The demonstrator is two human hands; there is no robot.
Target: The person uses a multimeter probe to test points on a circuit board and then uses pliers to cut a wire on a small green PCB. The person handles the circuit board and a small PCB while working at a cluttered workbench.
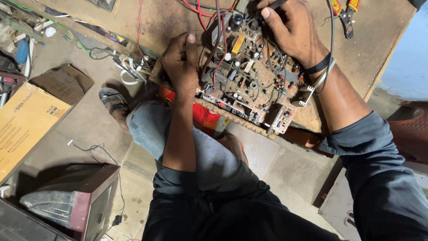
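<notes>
1. Head view: 1 brown circuit board [249, 85], crowded with small parts, lies on the edge of 1 worn wooden workbench [365, 49] in the upper middle of the frame.
2. The left hand [182, 62] sits at the board's left edge, fingers curled shut around that edge and the wires there; exactly what it pinches I cannot tell.
3. The right hand [292, 29] is over the board's upper right part, fingers closed on 1 thin dark tool [277, 4] that runs out of the top of the frame.
4. Several red wires [218, 53] trail from the top edge down onto the board.
5. 1 pair of pliers [347, 15] with red-and-yellow handles lies on the bench, upper right.
6. 1 old television set [76, 201] stands on the floor, lower left.
7. 1 cardboard box [26, 120] rests at the left edge, flap open.
8. 1 sandalled foot [113, 105] shows beside the bent knee, left of centre.
</notes>
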